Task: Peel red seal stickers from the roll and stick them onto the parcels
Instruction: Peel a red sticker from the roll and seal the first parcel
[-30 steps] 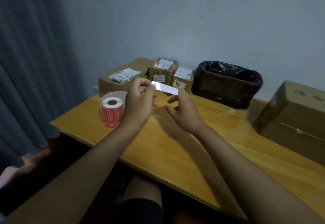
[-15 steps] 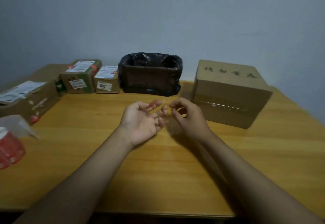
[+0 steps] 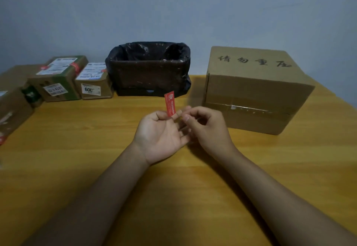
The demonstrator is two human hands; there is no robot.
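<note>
A small red seal sticker (image 3: 170, 104) stands upright above the table, its lower end pinched between the thumb and fingertips of my left hand (image 3: 162, 135), which lies palm up. Just to its right, my right hand (image 3: 206, 127) has its fingers curled, with thumb and forefinger close to the sticker's base; whether they hold anything is unclear. A large plain cardboard parcel (image 3: 251, 91) with handwritten characters on top sits just behind my right hand. The sticker roll is out of view.
A bin lined with a black bag (image 3: 148, 69) stands at the back centre. Left of it are a small labelled parcel (image 3: 92, 83), a green-printed parcel (image 3: 58, 79) and a larger box (image 3: 13, 106) at the left edge, on the wooden table (image 3: 96, 149).
My head has turned right, so the roll left the view and the big parcel came in. The white strip is gone from sight, and a red sticker now stands in my left fingers.
</note>
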